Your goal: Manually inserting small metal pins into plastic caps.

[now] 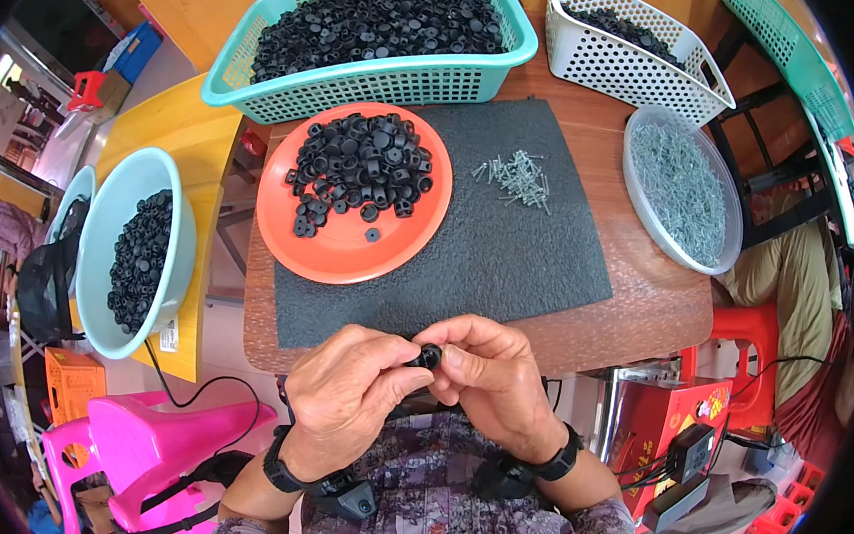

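Close to my body, just past the mat's front edge, both hands meet around a small round black plastic part (427, 355). My left hand (353, 377) pinches it from the left, and the fingertips of my right hand (489, 372) close on it from the other side. Ahead lies an orange plate (284, 241) heaped with loose black plastic parts (365, 162). To its right, a small pile of metal screws (517, 179) rests on the dark grey mat (488, 262). Whether a screw is between my fingers is hidden.
A teal basket (381, 81) full of black parts stands at the back, beside a white perforated basket (643, 75). At the right, a clear round tub (636, 198) holds many screws. A pale blue basin (178, 247) sits left on a yellow table (127, 133); a pink chair (153, 436) is below.
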Motion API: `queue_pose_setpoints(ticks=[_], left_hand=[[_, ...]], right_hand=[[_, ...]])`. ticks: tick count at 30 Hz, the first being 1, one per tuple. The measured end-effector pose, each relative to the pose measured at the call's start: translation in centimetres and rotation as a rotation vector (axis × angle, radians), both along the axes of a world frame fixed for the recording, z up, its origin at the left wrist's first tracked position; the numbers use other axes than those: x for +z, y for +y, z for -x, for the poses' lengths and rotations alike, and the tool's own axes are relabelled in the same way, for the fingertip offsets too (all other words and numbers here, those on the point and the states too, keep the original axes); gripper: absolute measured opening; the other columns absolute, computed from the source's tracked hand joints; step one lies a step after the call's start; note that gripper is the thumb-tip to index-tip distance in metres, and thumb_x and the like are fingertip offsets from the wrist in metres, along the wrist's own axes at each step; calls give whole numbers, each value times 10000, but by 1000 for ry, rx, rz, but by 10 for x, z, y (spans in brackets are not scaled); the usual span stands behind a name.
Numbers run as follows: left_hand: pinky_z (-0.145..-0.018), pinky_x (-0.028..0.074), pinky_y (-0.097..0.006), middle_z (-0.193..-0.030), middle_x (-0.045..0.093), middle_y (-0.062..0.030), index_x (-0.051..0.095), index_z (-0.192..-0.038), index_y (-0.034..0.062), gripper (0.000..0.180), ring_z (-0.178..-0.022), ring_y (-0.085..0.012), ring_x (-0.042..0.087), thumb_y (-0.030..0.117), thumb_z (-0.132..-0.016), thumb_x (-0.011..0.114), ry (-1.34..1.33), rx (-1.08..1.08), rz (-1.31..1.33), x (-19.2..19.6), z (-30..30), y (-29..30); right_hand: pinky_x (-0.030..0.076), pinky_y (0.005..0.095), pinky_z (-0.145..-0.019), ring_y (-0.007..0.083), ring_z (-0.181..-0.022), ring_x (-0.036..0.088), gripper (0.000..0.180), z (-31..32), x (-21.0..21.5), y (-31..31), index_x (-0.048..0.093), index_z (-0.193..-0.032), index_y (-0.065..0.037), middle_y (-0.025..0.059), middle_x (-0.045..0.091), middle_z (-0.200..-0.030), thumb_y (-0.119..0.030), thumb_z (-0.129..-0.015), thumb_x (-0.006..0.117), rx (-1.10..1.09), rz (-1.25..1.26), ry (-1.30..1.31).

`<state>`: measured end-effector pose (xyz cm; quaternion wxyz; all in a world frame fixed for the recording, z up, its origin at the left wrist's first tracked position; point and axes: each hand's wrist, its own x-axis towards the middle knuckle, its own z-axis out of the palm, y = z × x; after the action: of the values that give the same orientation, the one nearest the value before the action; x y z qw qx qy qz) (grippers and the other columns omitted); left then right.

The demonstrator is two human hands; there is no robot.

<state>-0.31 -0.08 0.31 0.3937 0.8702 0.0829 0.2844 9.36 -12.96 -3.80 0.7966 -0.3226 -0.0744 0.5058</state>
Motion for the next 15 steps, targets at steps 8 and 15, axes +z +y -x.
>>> queue_pose_setpoints(ticks=[8,15], left_hand=[[-492,451,-265,-723,622,-99,628,-822,-15,210,-584,-172,588,23,-659,754,4,17,105,4,0,-1],[-480,441,-247,-711,617,-90,632,-825,-8,206,-569,-146,581,29,-664,755,25,43,96,4,2,-1]], right_hand=[[414,202,-543,75,-639,517,214,0,-3,1,591,-1040,25,47,608,-810,-98,-866,593,7,-11,39],[410,197,-541,71,-637,513,208,-1,-4,2,596,-1032,21,54,623,-833,-96,-860,600,2,-12,36]])
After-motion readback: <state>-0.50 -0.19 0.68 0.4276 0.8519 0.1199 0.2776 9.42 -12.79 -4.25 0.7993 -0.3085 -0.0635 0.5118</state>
